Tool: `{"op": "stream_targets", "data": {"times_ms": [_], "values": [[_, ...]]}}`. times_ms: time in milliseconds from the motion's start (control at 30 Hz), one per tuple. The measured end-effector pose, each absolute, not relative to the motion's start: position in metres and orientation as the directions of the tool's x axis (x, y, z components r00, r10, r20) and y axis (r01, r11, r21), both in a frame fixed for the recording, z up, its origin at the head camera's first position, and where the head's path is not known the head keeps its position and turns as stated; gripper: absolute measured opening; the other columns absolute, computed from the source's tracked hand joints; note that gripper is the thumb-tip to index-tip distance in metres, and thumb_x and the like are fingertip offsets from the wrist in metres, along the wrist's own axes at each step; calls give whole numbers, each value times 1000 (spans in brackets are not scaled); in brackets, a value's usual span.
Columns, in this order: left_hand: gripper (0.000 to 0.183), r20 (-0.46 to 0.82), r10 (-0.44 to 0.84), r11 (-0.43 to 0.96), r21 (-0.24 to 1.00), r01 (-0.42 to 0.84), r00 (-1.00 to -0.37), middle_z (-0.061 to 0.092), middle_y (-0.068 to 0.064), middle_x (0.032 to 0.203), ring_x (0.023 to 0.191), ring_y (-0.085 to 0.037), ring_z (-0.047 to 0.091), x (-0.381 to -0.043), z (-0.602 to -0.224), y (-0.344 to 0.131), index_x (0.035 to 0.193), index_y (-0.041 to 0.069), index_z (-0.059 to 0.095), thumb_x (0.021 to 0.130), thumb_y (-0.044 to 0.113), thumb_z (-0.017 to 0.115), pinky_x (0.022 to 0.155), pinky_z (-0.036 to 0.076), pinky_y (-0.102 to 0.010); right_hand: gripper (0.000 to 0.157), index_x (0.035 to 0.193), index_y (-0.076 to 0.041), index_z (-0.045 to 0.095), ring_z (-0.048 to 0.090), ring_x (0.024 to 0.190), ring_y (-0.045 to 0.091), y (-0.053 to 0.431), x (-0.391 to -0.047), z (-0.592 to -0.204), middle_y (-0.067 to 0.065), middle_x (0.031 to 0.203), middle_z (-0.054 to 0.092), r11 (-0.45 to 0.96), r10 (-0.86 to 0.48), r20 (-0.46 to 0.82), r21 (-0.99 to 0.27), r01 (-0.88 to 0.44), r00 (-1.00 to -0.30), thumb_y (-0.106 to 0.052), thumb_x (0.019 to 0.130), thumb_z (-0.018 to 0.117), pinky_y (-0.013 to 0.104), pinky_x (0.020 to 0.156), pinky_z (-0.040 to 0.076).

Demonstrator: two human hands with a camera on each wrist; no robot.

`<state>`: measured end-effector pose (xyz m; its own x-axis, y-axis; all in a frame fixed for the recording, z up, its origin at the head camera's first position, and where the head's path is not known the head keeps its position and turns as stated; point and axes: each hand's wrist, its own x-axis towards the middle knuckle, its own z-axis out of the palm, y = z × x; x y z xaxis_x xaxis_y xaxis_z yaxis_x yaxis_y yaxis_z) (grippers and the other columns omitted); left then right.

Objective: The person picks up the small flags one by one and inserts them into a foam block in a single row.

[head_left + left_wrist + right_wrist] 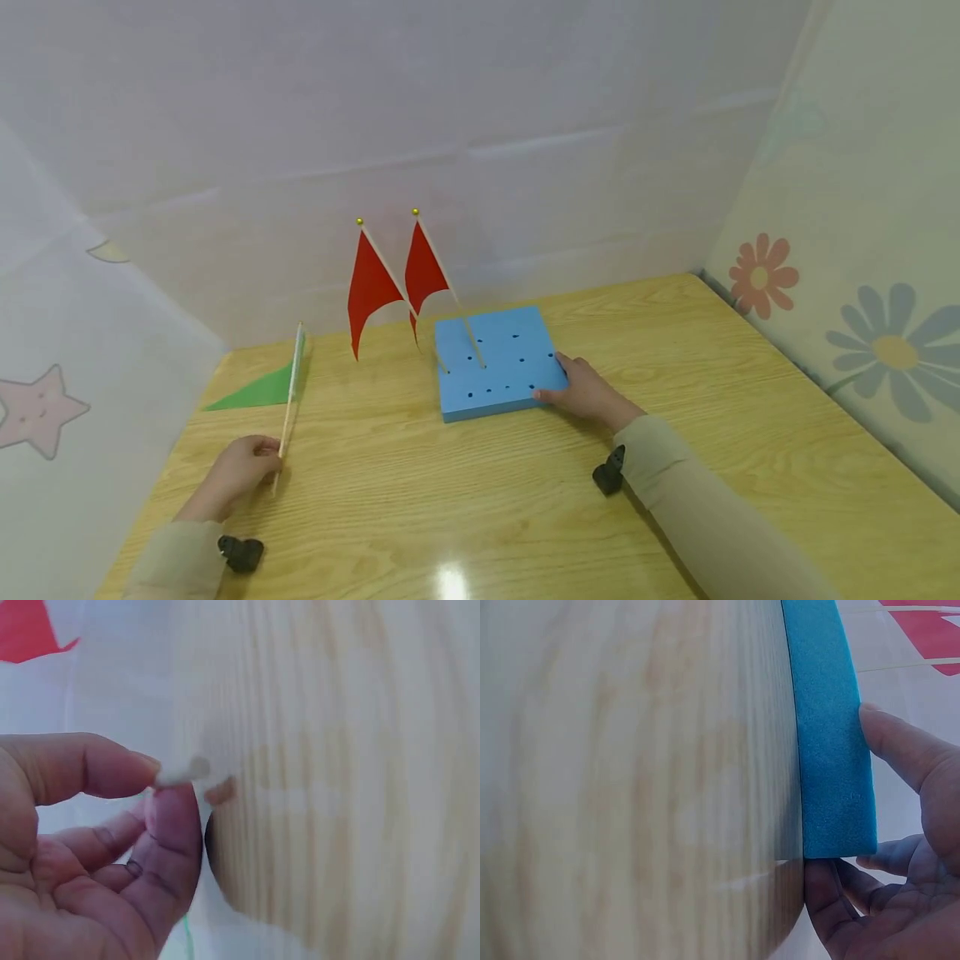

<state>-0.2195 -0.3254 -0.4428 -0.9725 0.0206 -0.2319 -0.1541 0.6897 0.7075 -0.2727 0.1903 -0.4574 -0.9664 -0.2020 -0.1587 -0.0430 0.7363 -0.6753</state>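
Note:
My left hand [242, 468] pinches the thin wooden stick of a green flag [264, 389] between thumb and fingertips. In the left wrist view, the stick's blunt lower end [180, 775] pokes out past the pinch, close over the table. To the right lies a flat blue foam board [495, 396] with several small holes. Two red flags [373, 279] stand in it on sticks that lean left. My right hand [588, 392] grips the board's near right corner. In the right wrist view, the thumb rests at the top edge of the foam [832, 735] and the fingers lie against its side.
The light wood table [360, 500] meets a pale cloth wall [525, 192] at the back. Another cloth side with printed flowers [896, 350] runs along the right, and one with a printed star [43, 412] along the left. A black camera [240, 552] sits on each wrist.

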Motion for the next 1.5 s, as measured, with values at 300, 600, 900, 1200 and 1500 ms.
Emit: {"op": "stream_targets", "data": {"times_ms": [300,600,900,1200,1500], "values": [[39,-168,1,516,844,-143,-986,57,-18,109,89,-15,59,-224,-432,-294,136,-19,45,102,-1,53,77,57,-29,94,158,14,18,31,143,55,193,-270,-453,42,155,26,746,-191,-157,-665,-39,-969,-37,99,71,62,114,32],[31,-83,17,399,914,-69,-996,55,-9,102,93,-16,60,-232,-420,-267,130,-14,50,102,-1,57,82,57,-30,93,158,13,17,30,144,55,197,-269,-454,42,155,26,753,-180,-161,-657,-31,-970,-37,100,70,62,114,31],[29,6,19,347,938,12,-1000,56,-14,107,92,-10,61,-239,-407,-244,128,-14,51,101,-5,57,83,57,-28,93,158,13,17,30,144,54,197,-272,-453,42,155,26,754,-176,-159,-657,-29,-972,-38,100,70,61,115,31],[18,75,4,280,957,73,-997,61,-9,111,93,-9,63,-248,-398,-215,120,-12,55,104,-2,55,84,56,-23,94,159,12,18,28,145,54,192,-271,-457,40,157,25,736,-165,-169,-677,-7,-972,-37,99,71,61,115,30],[21,115,38,285,951,121,-993,61,-17,117,93,-11,64,-258,-389,-179,123,-10,60,105,1,56,84,56,-22,94,157,14,20,30,144,54,189,-271,-456,41,155,27,743,-166,-145,-669,-27,-976,-38,98,72,61,114,32]]}}
